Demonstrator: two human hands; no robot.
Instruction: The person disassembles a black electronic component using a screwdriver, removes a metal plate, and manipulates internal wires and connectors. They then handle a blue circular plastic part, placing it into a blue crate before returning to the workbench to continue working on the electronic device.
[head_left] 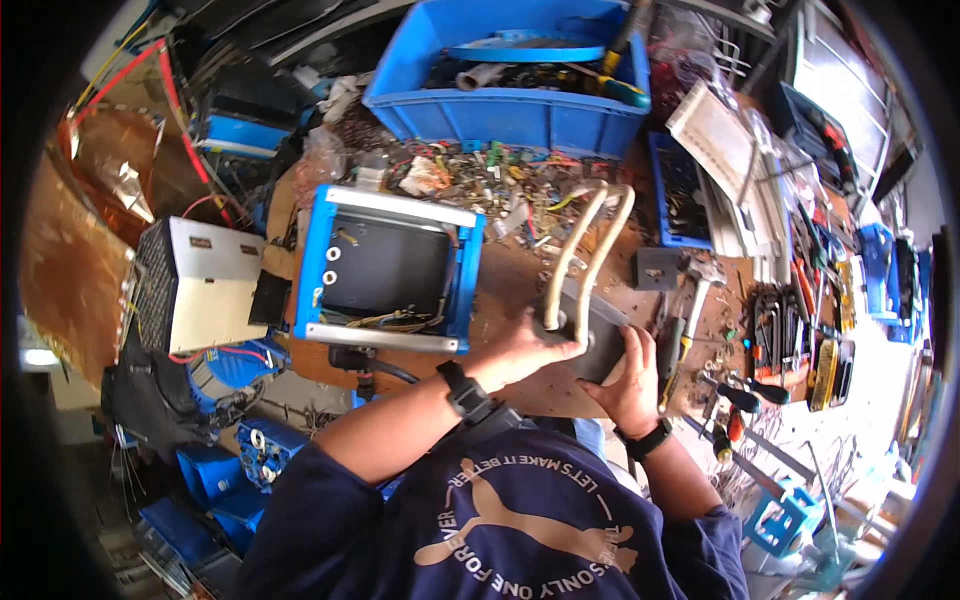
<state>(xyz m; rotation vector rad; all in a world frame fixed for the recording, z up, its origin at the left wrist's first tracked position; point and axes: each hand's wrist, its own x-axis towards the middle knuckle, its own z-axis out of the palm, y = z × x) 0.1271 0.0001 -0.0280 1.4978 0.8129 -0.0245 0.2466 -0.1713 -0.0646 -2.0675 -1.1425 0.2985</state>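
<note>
Both hands are on a dark grey plate (605, 350) near the workbench's front edge. Two long cream-coloured tubes (588, 262) rise from the plate and bend over at their far ends. My left hand (530, 350) grips its left side, with the thumb beside the foot of the tubes. My right hand (630, 383) is closed round the plate's right edge, fingers bent over it. Left of my hands stands an open blue and silver frame housing (392, 205), with a dark inner panel and loose wires along its front side.
A large blue crate (500, 112) of tools and parts stands at the back. Small scrap pieces (470, 180) litter the bench before it. To the right lie a hammer (705, 275), a black block (657, 269), screwdrivers (740, 398) and several hex keys (775, 325). A cream-sided box (215, 285) stands left.
</note>
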